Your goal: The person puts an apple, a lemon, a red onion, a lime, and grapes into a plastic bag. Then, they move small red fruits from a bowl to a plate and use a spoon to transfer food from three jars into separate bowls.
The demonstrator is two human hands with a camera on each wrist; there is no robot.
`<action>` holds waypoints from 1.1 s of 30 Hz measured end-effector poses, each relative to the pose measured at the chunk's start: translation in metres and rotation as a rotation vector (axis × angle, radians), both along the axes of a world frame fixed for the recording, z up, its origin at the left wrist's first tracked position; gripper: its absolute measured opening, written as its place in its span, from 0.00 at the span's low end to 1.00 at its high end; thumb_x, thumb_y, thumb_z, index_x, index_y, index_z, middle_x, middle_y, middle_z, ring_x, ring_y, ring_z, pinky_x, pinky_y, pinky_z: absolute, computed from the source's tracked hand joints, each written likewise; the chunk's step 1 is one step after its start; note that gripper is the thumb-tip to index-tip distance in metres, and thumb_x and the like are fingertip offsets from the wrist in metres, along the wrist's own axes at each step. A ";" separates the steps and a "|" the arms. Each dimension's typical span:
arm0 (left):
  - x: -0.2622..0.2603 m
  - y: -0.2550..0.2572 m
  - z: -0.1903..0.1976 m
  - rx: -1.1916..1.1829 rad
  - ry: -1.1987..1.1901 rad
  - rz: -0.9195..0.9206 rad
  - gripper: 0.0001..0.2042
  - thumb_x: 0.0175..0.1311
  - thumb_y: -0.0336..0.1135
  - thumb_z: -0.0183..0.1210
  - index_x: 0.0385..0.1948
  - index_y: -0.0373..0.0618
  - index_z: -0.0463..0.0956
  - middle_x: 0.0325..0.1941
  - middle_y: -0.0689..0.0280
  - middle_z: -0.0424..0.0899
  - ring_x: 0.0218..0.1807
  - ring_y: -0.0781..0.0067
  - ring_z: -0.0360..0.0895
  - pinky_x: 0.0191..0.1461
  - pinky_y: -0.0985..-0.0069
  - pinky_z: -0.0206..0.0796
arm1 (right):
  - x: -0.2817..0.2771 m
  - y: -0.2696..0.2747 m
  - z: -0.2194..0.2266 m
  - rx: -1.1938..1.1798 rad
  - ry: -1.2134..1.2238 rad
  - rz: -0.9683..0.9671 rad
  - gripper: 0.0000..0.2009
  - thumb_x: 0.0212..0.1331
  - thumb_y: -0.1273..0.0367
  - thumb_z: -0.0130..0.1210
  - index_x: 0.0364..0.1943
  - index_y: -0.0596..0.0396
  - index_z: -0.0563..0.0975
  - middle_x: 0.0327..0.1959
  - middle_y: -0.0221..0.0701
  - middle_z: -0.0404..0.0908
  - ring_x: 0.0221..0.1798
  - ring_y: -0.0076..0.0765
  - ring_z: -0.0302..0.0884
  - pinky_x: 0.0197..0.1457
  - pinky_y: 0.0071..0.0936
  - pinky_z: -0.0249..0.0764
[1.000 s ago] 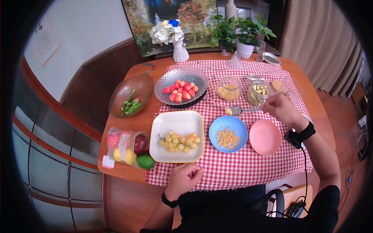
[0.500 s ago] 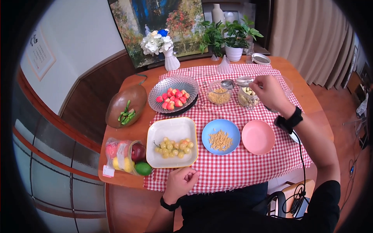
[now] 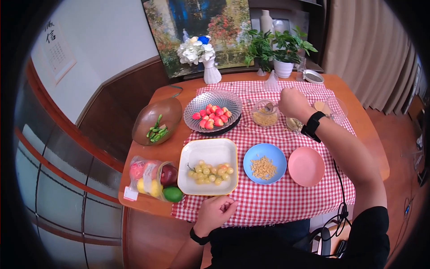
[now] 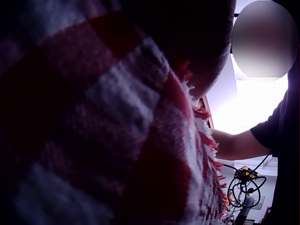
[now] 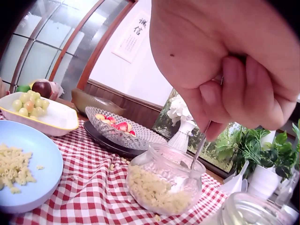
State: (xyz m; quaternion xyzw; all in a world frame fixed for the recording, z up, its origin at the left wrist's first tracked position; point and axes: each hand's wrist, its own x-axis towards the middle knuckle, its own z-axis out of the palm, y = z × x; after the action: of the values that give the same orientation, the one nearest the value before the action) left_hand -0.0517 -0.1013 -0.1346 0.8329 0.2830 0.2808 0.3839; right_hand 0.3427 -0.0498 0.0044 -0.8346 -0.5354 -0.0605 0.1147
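My right hand [image 3: 295, 104] holds a metal spoon [image 5: 200, 149] by its handle, fingers curled round it in the right wrist view. The spoon's bowl end dips into a round glass jar [image 5: 133, 180] of small macaroni. A second glass jar [image 5: 229, 208] stands just beside, partly covered by my right wrist in the head view. Nearer me, a blue plate [image 3: 247, 154] bears a heap of macaroni [image 3: 263, 167], left of a pink plate [image 3: 307, 167]. My left hand [image 3: 216, 212] rests loosely curled at the table's front edge, holding nothing.
Grapes lie in a white tray [image 3: 208, 148] in front of my left hand. Behind it stands a glass bowl [image 3: 233, 101] of strawberries. A brown bowl [image 3: 145, 116] and bagged fruit [image 3: 150, 175] occupy the left. A funnel [image 3: 271, 83], vase [image 3: 211, 74] and potted plant [image 3: 283, 68] line the back.
My right hand has moved left and the spoon, loaded over the table a second ago, then empty above the jars, now reaches down into the macaroni jar. My left hand stays at the edge.
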 end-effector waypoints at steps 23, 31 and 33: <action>0.003 -0.001 -0.002 0.052 -0.051 0.023 0.08 0.62 0.31 0.72 0.28 0.41 0.82 0.17 0.68 0.76 0.18 0.81 0.70 0.23 0.78 0.60 | 0.018 -0.024 -0.037 0.228 1.407 -0.164 0.05 0.67 0.75 0.54 0.33 0.61 0.78 0.20 0.23 0.66 0.17 0.18 0.56 0.18 0.25 0.48; 0.004 -0.003 -0.001 0.056 -0.052 0.040 0.09 0.62 0.29 0.71 0.26 0.41 0.80 0.16 0.69 0.75 0.16 0.82 0.67 0.22 0.78 0.57 | 0.019 -0.039 -0.038 0.315 1.333 -0.145 0.05 0.68 0.76 0.55 0.33 0.62 0.77 0.19 0.23 0.67 0.16 0.17 0.57 0.18 0.24 0.47; 0.005 -0.003 0.001 0.057 -0.052 0.038 0.09 0.62 0.29 0.71 0.26 0.41 0.80 0.16 0.69 0.74 0.16 0.82 0.67 0.22 0.78 0.57 | 0.019 -0.041 -0.036 0.308 1.377 -0.157 0.05 0.68 0.76 0.54 0.33 0.62 0.77 0.19 0.23 0.67 0.16 0.18 0.57 0.17 0.25 0.47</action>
State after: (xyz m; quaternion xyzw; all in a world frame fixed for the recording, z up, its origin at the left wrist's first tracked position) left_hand -0.0471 -0.1045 -0.1333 0.8304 0.2805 0.3173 0.3620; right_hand 0.3616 -0.0912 -0.0315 -0.6936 -0.2649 0.3978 0.5390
